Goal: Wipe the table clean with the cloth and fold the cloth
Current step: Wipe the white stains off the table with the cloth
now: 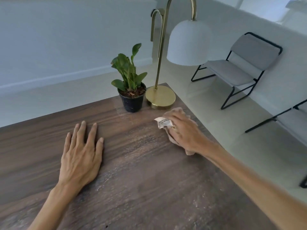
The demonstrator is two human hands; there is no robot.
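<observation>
We had our left hand (pixel 81 155) flat on the wooden table (pixel 149 188), fingers straight. Our right hand (pixel 181 128) pressed down on a bunched-up beige cloth (pixel 163 122) and gripped it, near the table's far right edge. Just beyond sat a potted plant (pixel 131 90) and a gold lamp (pixel 160 97).

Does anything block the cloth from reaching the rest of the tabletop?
Toward the near side, nothing visible. The right hand presses the cloth on the table; the potted plant and lamp base occupy the far corner, and the left hand lies flat.
</observation>
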